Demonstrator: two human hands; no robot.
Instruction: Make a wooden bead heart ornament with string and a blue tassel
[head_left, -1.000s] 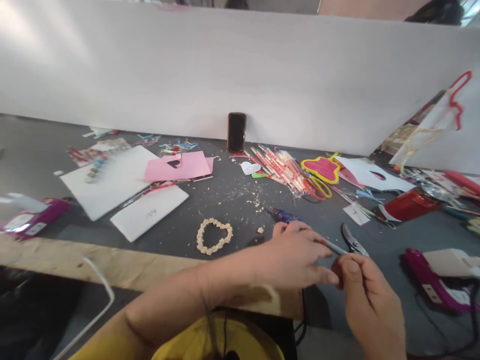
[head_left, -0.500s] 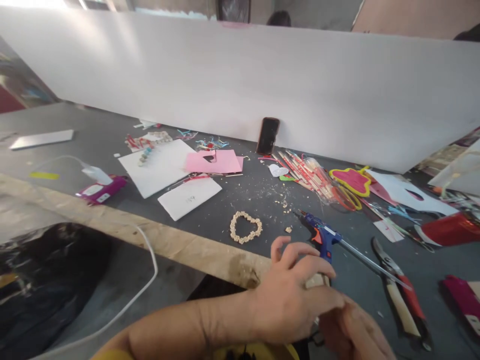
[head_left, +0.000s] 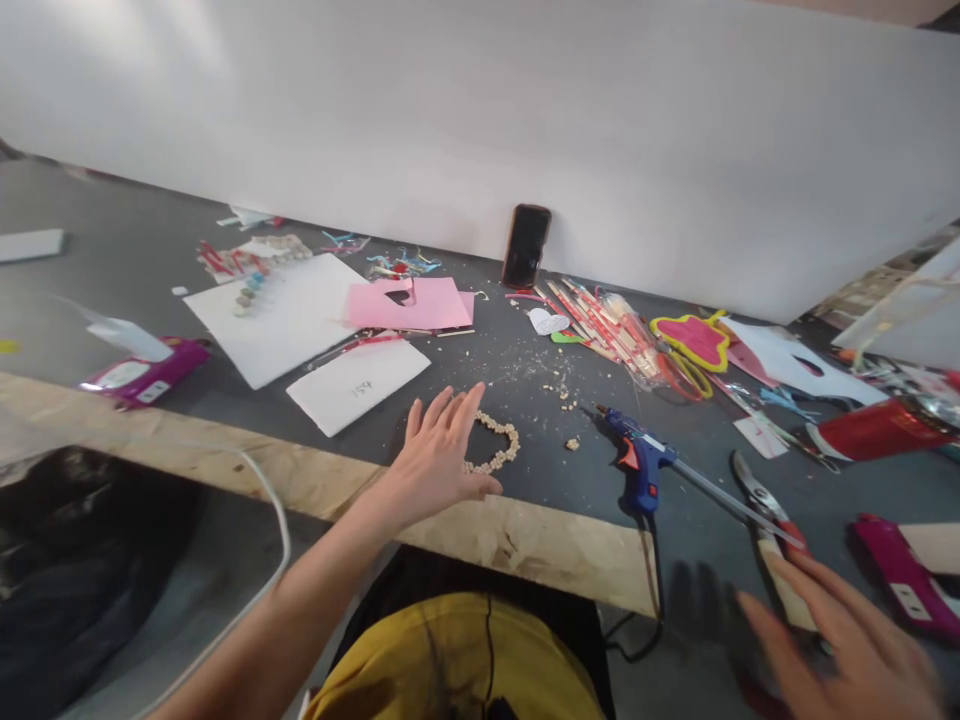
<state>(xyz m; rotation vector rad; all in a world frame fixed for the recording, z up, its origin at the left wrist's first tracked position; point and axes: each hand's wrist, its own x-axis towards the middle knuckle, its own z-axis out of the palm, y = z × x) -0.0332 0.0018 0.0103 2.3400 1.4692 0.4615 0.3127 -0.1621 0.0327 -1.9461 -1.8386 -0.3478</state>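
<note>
My left hand (head_left: 435,455) is stretched flat with its fingers extended, over the left side of a small ring of pale beads (head_left: 508,440). The hand hides part of that ring, and I cannot tell whether they touch. At lower right, my right hand (head_left: 855,640) is slightly blurred, thumb and fingers apart, with nothing between them. It covers the handles of the pruning shears (head_left: 763,500); contact is unclear. Between the hands, a blue glue gun (head_left: 637,455) lies on its side with a clear glue stick poking from its back. A small bead cluster (head_left: 572,444) lies near its nozzle.
A phone (head_left: 526,245) leans on the white panel (head_left: 450,130). White sheets (head_left: 360,385), pink paper (head_left: 412,303) and striped sticks (head_left: 600,330) lie on the dark table. Purple power strips (head_left: 161,372) sit at both sides, and a red can (head_left: 885,428) lies at right.
My hands were close together near the front edge; now they are apart. The left has moved left to the bead ring, the right has moved right over the shears. The view has tilted down.
</note>
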